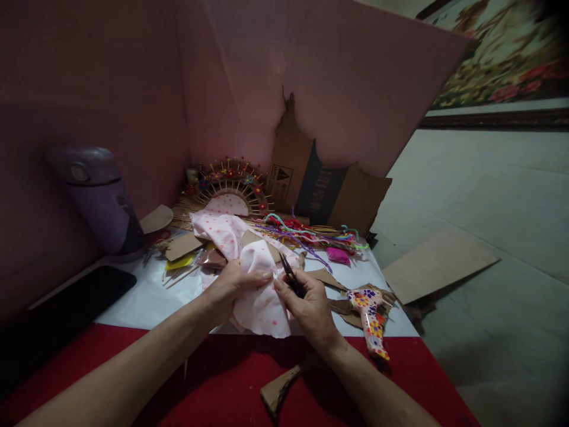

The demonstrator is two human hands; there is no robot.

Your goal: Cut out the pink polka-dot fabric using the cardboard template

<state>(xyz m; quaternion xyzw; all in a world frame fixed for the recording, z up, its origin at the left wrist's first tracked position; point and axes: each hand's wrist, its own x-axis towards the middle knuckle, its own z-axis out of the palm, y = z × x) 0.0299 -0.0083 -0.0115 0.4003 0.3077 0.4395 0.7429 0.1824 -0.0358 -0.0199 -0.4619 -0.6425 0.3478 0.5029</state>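
My left hand (232,289) is closed on a white cloth with pink dots (262,308), its thumb lying across the top. Tucked in my closed right hand (308,301) is a pair of dark scissors (290,276), blades pointing up and away. That hand's thumb and fingertips also meet the right edge of the cloth, close to the left thumb. A piece of cardboard (255,238) shows just behind the cloth. More of the dotted fabric (217,228) spreads out behind my left hand.
At the back stands a half-round fan of sticks and flowers (235,184), beside torn cardboard (293,160). A purple bottle (100,201) and a black phone (104,284) are left. Coloured pipe cleaners (302,228), a flowered glue gun (368,317) and a cardboard scrap (280,388) lie right.
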